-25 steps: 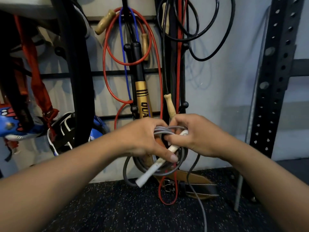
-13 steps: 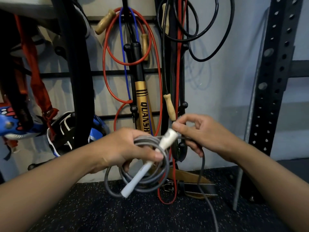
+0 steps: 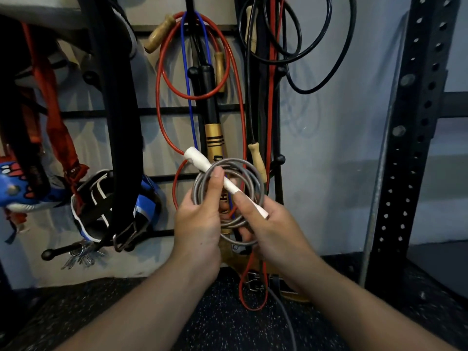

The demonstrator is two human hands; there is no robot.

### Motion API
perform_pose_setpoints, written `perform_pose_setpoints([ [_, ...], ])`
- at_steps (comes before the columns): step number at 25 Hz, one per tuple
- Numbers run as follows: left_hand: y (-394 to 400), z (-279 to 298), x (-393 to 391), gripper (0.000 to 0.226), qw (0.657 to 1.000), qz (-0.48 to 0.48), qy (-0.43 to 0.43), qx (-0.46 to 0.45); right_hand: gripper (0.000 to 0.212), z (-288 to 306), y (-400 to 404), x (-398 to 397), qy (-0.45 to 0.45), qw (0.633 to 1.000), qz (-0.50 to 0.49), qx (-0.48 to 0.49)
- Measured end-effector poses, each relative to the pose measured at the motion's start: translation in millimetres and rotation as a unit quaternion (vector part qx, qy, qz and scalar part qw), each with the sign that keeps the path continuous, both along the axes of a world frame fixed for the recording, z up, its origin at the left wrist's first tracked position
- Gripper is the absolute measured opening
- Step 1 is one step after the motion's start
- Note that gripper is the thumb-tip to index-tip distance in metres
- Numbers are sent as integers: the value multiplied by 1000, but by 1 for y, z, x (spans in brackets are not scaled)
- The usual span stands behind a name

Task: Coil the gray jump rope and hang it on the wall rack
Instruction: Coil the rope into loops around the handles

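The gray jump rope is wound into a small round coil held upright in front of the wall rack. Its white handle lies diagonally across the coil, top end pointing up-left. My left hand grips the coil's left side, thumb pressed on the handle. My right hand holds the coil's lower right and the handle's lower end, index finger laid along it. A loose gray tail trails down to the floor between my forearms.
On the rack's pegs hang red, blue and black ropes with wooden handles, a black-and-gold bat, a wide black belt and orange straps. A perforated black steel upright stands at the right. Speckled rubber floor lies below.
The coil has been raised and turned upright. The white handle swung from pointing down-left to pointing up-left. My right hand has closed in onto the coil and handle.
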State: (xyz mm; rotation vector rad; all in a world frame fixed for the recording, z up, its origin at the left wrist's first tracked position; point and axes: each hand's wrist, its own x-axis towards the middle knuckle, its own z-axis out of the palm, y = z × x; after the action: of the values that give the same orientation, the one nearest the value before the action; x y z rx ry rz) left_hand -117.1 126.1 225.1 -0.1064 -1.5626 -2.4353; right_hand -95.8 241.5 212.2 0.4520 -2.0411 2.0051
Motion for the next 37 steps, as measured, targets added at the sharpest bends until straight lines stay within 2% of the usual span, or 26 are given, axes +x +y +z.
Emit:
perform_pose_setpoints([
  [2,-8,-4,-1,44,998,-34,-9,-61,20,3,7,-2,38,998,-28,36],
  [4,-23,-5,-5,54,986,-60,-16,-158,27,10,20,-8,57,988,-60,129],
  [7,-48,14,-7,114,956,-33,33,-290,30,21,43,-15,74,955,-59,280],
  [8,-55,28,-6,124,927,2,92,-365,29,23,49,-16,84,942,-53,322],
  [9,-59,44,-4,125,872,27,167,-460,27,24,53,-17,93,927,-47,360],
  [10,-60,60,-1,118,794,27,235,-560,25,26,56,-18,100,912,-41,395],
  [11,-56,74,1,109,714,-6,268,-647,22,27,58,-18,107,898,-37,426],
  [12,-47,85,1,100,650,-58,258,-712,18,29,59,-19,114,885,-32,450],
  [13,-38,90,-3,89,613,-116,219,-750,14,31,58,-18,123,875,-26,467],
  [14,-30,91,-8,75,593,-167,179,-767,12,33,56,-17,131,866,-19,483],
  [15,-24,88,-14,61,589,-208,154,-766,12,34,55,-16,135,855,-16,500],
  [17,-20,75,-22,45,615,-265,123,-733,14,35,54,-13,142,843,-18,519],
  [19,-25,64,-22,44,648,-297,112,-692,17,38,58,-8,134,870,-11,475],
  [20,-30,62,-19,43,650,-300,119,-688,19,40,62,-5,112,894,2,434],
  [22,-46,63,-18,44,605,-277,151,-731,35,44,76,1,53,927,23,371],
  [23,-57,65,-20,45,571,-254,168,-763,45,45,85,3,29,934,18,357],
  [24,-70,67,-22,44,554,-223,178,-782,52,44,95,3,10,937,-1,349],
  [25,-83,69,-26,44,576,-188,175,-776,56,41,105,1,-5,941,-32,337],
  [26,-95,70,-28,47,632,-151,166,-742,57,36,113,0,-19,946,-67,318],
  [27,-104,69,-29,53,705,-113,155,-683,57,30,118,0,-33,953,-91,285],
  [29,-106,60,-26,64,847,-83,129,-509,61,15,108,-1,-51,970,-88,222],
  [30,-97,53,-22,60,900,-92,119,-409,64,9,95,-2,-51,975,-69,206],
  [31,-82,44,-20,52,937,-103,110,-315,67,3,79,-2,-49,978,-42,198],
  [33,-42,30,-14,34,977,-101,87,-166,71,-2,42,-1,-51,982,18,179],
  [35,-5,22,-6,22,994,-71,59,-53,61,-5,12,0,-40,993,56,100],
  [37,17,21,1,21,998,-23,38,-32,49,-2,-5,0,-33,998,55,-17],
])
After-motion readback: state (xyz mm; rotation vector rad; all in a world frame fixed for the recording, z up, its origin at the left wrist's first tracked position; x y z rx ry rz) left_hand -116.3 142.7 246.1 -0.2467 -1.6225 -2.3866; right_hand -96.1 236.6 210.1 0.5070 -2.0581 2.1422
